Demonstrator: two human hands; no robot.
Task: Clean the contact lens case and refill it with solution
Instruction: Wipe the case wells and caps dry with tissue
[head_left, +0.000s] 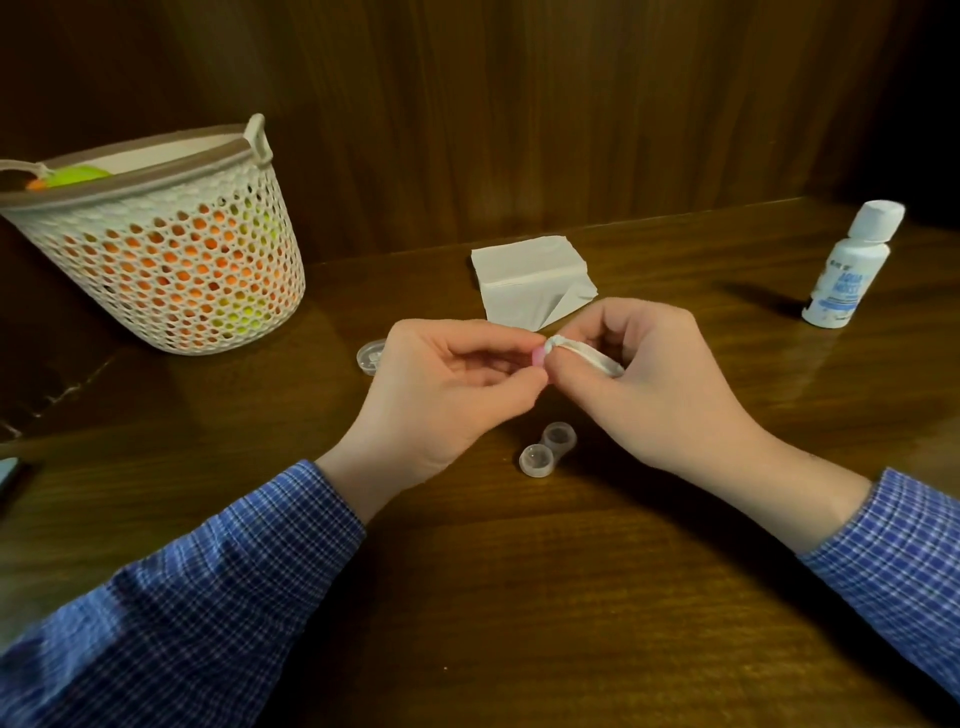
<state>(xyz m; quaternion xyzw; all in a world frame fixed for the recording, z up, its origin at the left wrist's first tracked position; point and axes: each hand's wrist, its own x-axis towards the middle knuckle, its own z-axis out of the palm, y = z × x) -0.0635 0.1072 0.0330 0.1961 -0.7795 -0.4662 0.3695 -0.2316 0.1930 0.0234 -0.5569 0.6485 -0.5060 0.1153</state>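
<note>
Pink cap (539, 356) pinched by left hand (447, 395), twisted tissue (587, 354) pinched by right hand (649, 384), open lens case (546, 450) on bare surface (519, 597) below, basket (171, 244) far left, solution bottle (852, 265) far right, folded tissue (530, 280) behind.

Left hand (447, 384) hides most of the pink cap (540, 357).

Head view — looks forward-down, close over table (519, 597).
</note>
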